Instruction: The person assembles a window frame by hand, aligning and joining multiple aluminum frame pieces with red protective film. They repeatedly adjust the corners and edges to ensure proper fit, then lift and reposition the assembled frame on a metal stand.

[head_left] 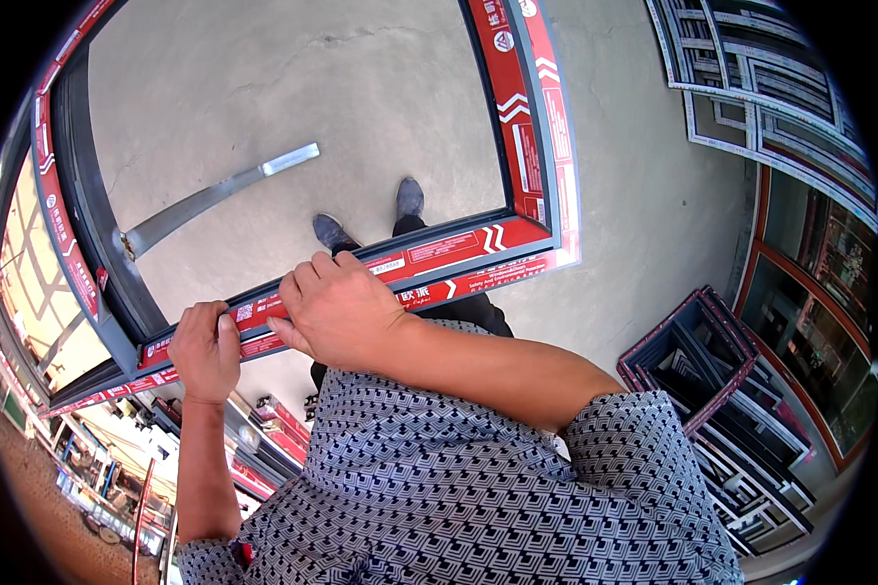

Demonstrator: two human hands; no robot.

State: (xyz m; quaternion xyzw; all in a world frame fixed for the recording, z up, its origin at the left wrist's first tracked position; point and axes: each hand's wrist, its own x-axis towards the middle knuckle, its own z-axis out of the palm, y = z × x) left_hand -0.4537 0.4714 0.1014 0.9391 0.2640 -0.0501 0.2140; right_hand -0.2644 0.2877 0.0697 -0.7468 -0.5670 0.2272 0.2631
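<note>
A large dark window frame (429,255) covered with red printed protective film spans the upper left of the head view. Its near rail runs slantwise in front of my body. My left hand (205,351) is closed over that rail near its left corner, thumb on top. Further right along the same rail, my right hand (341,307) curls its fingers over the inner edge, thumb toward my left hand. The fingertips of both hands are partly hidden behind the rail. Inside the frame's opening, a flat grey metal bar (219,195) slants up from the left side.
Several stacked frames (751,88) lean at the upper right. Dark frames (693,361) stand at the right beside an orange-edged glass door (810,312). Frame profiles (263,439) lie at the lower left. My shoes (410,198) show on the concrete floor (624,195).
</note>
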